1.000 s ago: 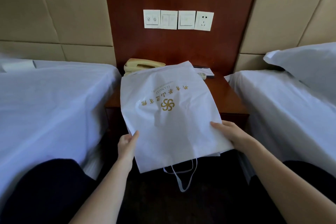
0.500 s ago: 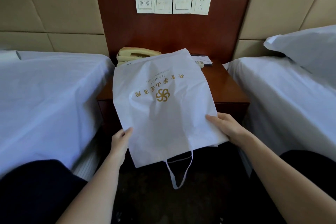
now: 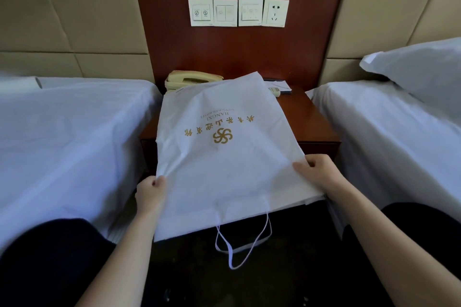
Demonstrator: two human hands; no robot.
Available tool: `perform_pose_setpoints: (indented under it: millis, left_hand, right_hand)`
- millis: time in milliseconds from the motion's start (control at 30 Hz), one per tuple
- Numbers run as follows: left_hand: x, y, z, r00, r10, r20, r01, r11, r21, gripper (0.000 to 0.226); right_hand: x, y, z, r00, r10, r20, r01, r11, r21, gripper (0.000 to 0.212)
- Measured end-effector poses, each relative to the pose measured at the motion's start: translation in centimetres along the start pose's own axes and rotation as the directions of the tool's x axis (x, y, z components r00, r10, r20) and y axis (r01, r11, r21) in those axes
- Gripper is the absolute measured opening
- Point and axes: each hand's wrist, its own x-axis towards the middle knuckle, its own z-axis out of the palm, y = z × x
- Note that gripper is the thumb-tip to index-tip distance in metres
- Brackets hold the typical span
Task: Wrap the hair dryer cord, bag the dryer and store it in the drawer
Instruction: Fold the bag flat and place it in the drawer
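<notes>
Nearest, at 6 o'clock: drawstring loops [image 3: 239,244], dangling from the near edge of a white drawstring bag [image 3: 224,169] with a gold logo printed upside down. Held out flat at centre, far end reaching over the nightstand [image 3: 311,119]. At the bag's 8 o'clock, left hand [image 3: 151,193] with fingers curled, pinching the left edge. At its 4 o'clock, right hand [image 3: 318,171] with thumb on top, pinching the right edge. Beyond, at 12 o'clock, a beige telephone [image 3: 189,80], partly behind the bag. Left bed [image 3: 62,132] at 9 o'clock, right bed [image 3: 386,119] at 3, pillow [image 3: 419,67] at 2. Farthest, wall switches [image 3: 225,12] and a socket [image 3: 275,12] on the wood panel [image 3: 162,20].
</notes>
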Motion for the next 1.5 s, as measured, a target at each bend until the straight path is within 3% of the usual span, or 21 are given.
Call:
perform_pose_setpoints:
  millis: [67,167,233,333,467,500,600,667,767,833,933,1067,1167,1300,1433,1500]
  left_hand:
    - [-1.0,1.1,-1.2,0.995,-0.076,0.069,0.078,0.997,-0.018,0.028]
    - [-2.5,2.3,-2.7,0.961,-0.188,0.202,0.181,0.982,0.050,0.085]
    - [-3.6,2.7,-3.7,0.958,-0.144,0.247,0.123,0.988,0.098,0.094]
    - [-4.4,3.2,-5.4,0.951,-0.063,0.303,0.057,0.998,0.029,0.083]
    - [-5.0,6.4,-7.3,0.908,-0.026,0.418,0.097,0.984,-0.148,0.029]
    - [-5.0,7.4,-7.7,0.900,-0.016,0.436,0.127,0.966,-0.225,0.024]
    - [-4.1,10.3,-8.9,0.900,-0.023,0.435,0.275,0.804,-0.527,0.033]
    - [-3.1,12.3,-9.4,0.915,-0.025,0.402,0.312,0.676,-0.668,0.029]
    - [-1.5,14.9,-8.9,0.928,-0.003,0.373,0.313,0.549,-0.775,0.032]
    - [-0.2,16.4,-8.2,0.942,-0.018,0.335,0.293,0.527,-0.797,0.043]
    - [2.1,18.1,-6.9,0.964,-0.026,0.264,0.233,0.556,-0.798,0.047]
    - [5.2,19.2,-4.9,0.986,-0.051,0.157,0.152,0.644,-0.750,0.031]
    - [7.4,20.2,-3.5,0.998,-0.025,0.057,0.058,0.715,-0.696,0.037]
    - [10.0,21.2,-1.1,0.995,0.028,-0.098,-0.081,0.799,-0.596,0.019]
    - [12.4,21.5,1.5,0.977,0.114,-0.181,-0.159,0.953,-0.257,0.037]
    - [13.5,21.5,2.8,0.968,0.178,-0.178,-0.196,0.976,-0.093,0.041]
  right_hand:
    - [-0.9,-0.8,-0.4,1.000,0.006,0.030,-0.006,1.000,0.025,0.014]
    - [-2.5,-2.0,-1.6,0.990,0.035,0.133,-0.052,0.991,0.125,0.049]
    - [-3.2,-2.6,-2.5,0.984,0.060,0.165,-0.082,0.988,0.131,0.068]
    - [-3.9,-3.8,-3.6,0.987,0.007,0.161,-0.025,0.993,0.112,0.074]
    - [-4.4,-5.9,-5.1,0.988,-0.027,0.153,-0.007,0.975,0.221,0.028]
    - [-4.3,-6.4,-5.5,0.989,-0.016,0.150,-0.026,0.960,0.279,0.022]
    - [-3.3,-8.5,-6.7,0.968,0.028,0.250,-0.150,0.862,0.485,0.024]
    - [-1.9,-10.0,-7.4,0.946,0.037,0.322,-0.232,0.771,0.593,0.040]
    - [1.0,-12.2,-7.9,0.947,0.011,0.322,-0.248,0.663,0.706,0.050]
    - [3.0,-13.8,-7.8,0.955,-0.001,0.298,-0.223,0.659,0.718,0.048]
    - [6.1,-16.0,-7.0,0.975,0.008,0.223,-0.166,0.697,0.698,0.043]
    - [10.2,-17.9,-4.9,0.994,0.023,0.104,-0.081,0.794,0.602,0.034]
    - [13.3,-18.8,-3.4,1.000,-0.007,-0.002,0.007,0.829,0.559,0.018]
    - [17.8,-19.5,-1.8,0.996,-0.032,-0.083,0.069,0.874,0.482,0.016]
    - [21.0,-19.8,-0.2,0.994,-0.021,-0.109,0.047,0.968,0.247,0.010]
    - [21.9,-20.0,0.5,0.992,-0.042,-0.121,0.057,0.991,0.123,0.007]
